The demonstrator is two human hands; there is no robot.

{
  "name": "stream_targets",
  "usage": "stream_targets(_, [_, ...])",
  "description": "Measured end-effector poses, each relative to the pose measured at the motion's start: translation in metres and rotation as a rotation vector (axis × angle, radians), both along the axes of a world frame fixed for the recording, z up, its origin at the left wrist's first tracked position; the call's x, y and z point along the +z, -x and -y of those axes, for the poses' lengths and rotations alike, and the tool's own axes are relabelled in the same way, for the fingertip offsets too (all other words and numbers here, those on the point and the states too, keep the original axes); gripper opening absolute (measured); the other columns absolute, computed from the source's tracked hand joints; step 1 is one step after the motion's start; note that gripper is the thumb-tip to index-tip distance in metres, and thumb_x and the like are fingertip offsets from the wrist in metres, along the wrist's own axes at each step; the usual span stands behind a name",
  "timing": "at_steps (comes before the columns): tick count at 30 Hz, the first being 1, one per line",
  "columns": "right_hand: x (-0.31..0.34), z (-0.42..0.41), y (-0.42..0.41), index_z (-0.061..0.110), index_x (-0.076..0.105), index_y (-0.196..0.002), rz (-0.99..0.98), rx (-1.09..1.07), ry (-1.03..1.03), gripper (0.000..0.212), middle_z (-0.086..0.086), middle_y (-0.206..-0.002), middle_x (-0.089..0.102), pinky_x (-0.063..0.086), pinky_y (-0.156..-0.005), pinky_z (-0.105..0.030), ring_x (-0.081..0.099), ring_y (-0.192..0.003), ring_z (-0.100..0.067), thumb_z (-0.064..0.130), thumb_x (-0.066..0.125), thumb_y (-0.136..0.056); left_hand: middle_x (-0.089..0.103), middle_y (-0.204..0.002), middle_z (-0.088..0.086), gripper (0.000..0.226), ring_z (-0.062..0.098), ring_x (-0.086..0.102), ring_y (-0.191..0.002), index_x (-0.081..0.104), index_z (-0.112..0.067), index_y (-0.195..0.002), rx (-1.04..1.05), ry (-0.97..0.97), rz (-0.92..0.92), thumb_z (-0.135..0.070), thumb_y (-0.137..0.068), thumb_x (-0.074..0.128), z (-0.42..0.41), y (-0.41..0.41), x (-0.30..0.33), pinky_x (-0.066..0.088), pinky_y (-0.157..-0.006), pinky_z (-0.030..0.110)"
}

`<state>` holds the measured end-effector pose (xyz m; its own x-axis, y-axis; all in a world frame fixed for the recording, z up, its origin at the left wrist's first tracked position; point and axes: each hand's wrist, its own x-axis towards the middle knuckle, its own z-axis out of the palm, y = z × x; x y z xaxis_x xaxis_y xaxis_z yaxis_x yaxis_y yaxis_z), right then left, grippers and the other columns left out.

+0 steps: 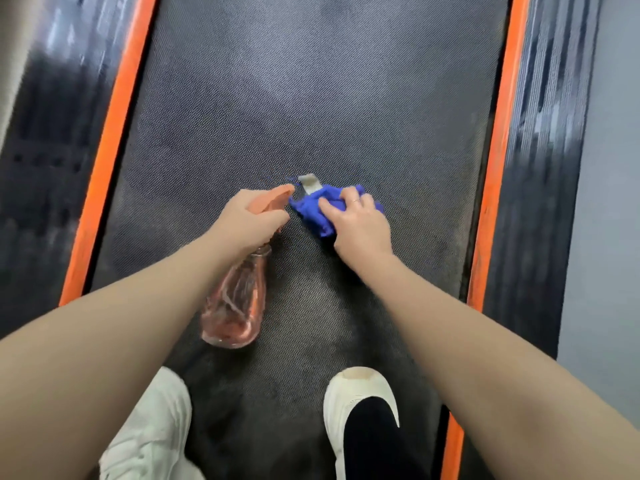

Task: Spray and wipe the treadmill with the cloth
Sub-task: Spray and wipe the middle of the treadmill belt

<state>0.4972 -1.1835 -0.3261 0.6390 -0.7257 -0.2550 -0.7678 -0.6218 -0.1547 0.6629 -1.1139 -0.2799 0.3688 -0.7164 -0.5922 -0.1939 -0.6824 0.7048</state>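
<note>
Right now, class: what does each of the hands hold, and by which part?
Left hand grips the spray bottle by its orange trigger head. Right hand holds the bunched blue cloth from above, against the treadmill belt.

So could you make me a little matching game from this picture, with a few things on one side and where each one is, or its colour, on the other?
Things:
1. spray bottle
2. cloth
3. treadmill belt
4. side strips

Descriptions:
A. dark and textured, under both shoes
B. orange, running along each edge of the belt
C. clear and pinkish with an orange head, gripped by the left hand
D. blue and bunched, held against the belt by the right hand

Pairs: 1-C, 2-D, 3-A, 4-B
</note>
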Motion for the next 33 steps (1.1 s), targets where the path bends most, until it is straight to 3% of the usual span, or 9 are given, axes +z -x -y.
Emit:
stream_targets(5, [-0.001, -0.021, 0.015, 0.030, 0.070, -0.098, 0.079, 0.375, -0.039, 0.042, -0.009, -0.095, 0.063, 0.048, -0.052, -0.028, 0.058, -0.072, -0.029, 0.029, 0.035, -0.076, 0.063, -0.082, 0.027, 0.063, 0.013, 0.048, -0.063, 0.066, -0.002, -0.092, -0.159, 0.002, 0.068, -0.044, -0.049, 0.047, -0.004, -0.004, 0.001, 0.048, -0.059, 0.043])
stream_targets(9, [-0.002, 0.012, 0.042, 0.035, 0.054, -0.126, 0.020, -0.254, -0.001, 0.039, -0.008, -0.127, 0.045, 0.045, -0.078, -0.038, 0.045, -0.107, -0.033, 0.021, 0.045, -0.090, 0.059, -0.076, 0.011, 0.050, 0.014, 0.046, -0.051, 0.067, -0.006, -0.096, -0.248, -0.078, 0.067, -0.034, -0.059, 0.049, -0.011, 0.007, 0.005, 0.040, -0.053, 0.028])
stream_targets(11, [0.001, 0.010, 0.051, 0.032, 0.049, -0.131, -0.023, -0.311, -0.008, 0.044, -0.009, -0.132, 0.040, 0.044, -0.082, -0.040, 0.042, -0.111, -0.033, 0.017, 0.047, -0.090, 0.063, -0.080, 0.014, 0.044, 0.019, 0.051, -0.054, 0.067, -0.008, -0.099, -0.297, -0.128, 0.031, -0.031, -0.064, 0.053, -0.010, 0.017, 0.007, 0.044, -0.053, 0.028])
stream_targets(14, [0.005, -0.009, 0.041, 0.027, 0.056, -0.125, 0.010, -0.134, -0.053, 0.044, -0.014, -0.124, 0.048, 0.048, -0.073, -0.039, 0.049, -0.101, -0.035, 0.019, 0.061, -0.082, 0.053, -0.057, -0.002, 0.016, 0.007, 0.043, -0.038, 0.066, -0.010, -0.090, -0.295, -0.171, 0.025, -0.016, -0.077, 0.058, 0.001, 0.028, 0.007, 0.037, -0.042, 0.018])
stream_targets(18, [0.000, -0.036, 0.048, 0.029, 0.066, -0.110, 0.042, 0.346, -0.110, 0.041, -0.012, -0.105, 0.062, 0.047, -0.058, -0.032, 0.059, -0.083, -0.032, 0.022, 0.072, -0.070, 0.053, -0.067, 0.006, 0.040, 0.015, 0.047, -0.051, 0.064, 0.000, -0.098, -0.249, -0.130, 0.007, -0.020, -0.064, 0.057, 0.011, 0.034, 0.007, 0.039, -0.056, 0.026])
stream_targets(21, [0.001, -0.004, 0.074, 0.033, 0.052, -0.130, 0.002, 0.001, -0.029, 0.042, -0.010, -0.124, 0.049, 0.046, -0.073, -0.037, 0.050, -0.106, -0.032, 0.019, 0.047, -0.090, 0.056, -0.080, 0.009, 0.052, 0.018, 0.050, -0.064, 0.065, -0.005, -0.103, -0.295, -0.159, -0.002, -0.027, -0.058, 0.052, 0.010, 0.038, 0.011, 0.041, -0.061, 0.028])
stream_targets(25, [0.008, 0.033, 0.105, 0.029, 0.047, -0.134, -0.097, -0.432, -0.003, 0.044, -0.011, -0.129, 0.043, 0.043, -0.082, -0.041, 0.042, -0.114, -0.032, 0.015, 0.045, -0.092, 0.051, -0.071, -0.001, 0.032, 0.012, 0.043, -0.046, 0.063, -0.018, -0.108, -0.370, -0.210, 0.024, -0.026, -0.077, 0.062, 0.014, 0.055, 0.009, 0.035, -0.043, 0.017])
stream_targets(29, [0.003, -0.007, 0.095, 0.024, 0.064, -0.114, 0.028, -0.154, 0.013, 0.038, -0.013, -0.105, 0.061, 0.047, -0.059, -0.035, 0.056, -0.082, -0.033, 0.017, 0.060, -0.076, 0.044, -0.060, 0.000, 0.010, 0.007, 0.040, -0.036, 0.057, -0.021, -0.081, -0.417, -0.177, 0.076, -0.011, -0.086, 0.057, 0.028, 0.076, 0.004, 0.031, -0.036, 0.016])
stream_targets(33, [-0.003, -0.004, 0.110, 0.031, 0.070, -0.099, 0.050, 0.090, 0.078, 0.039, -0.006, -0.091, 0.065, 0.044, -0.050, -0.029, 0.056, -0.068, -0.030, 0.028, 0.039, -0.076, 0.047, -0.058, -0.004, 0.009, 0.008, 0.043, -0.047, 0.065, -0.015, -0.091, -0.491, -0.136, 0.128, -0.017, -0.086, 0.058, 0.041, 0.082, 0.004, 0.032, -0.038, 0.012])
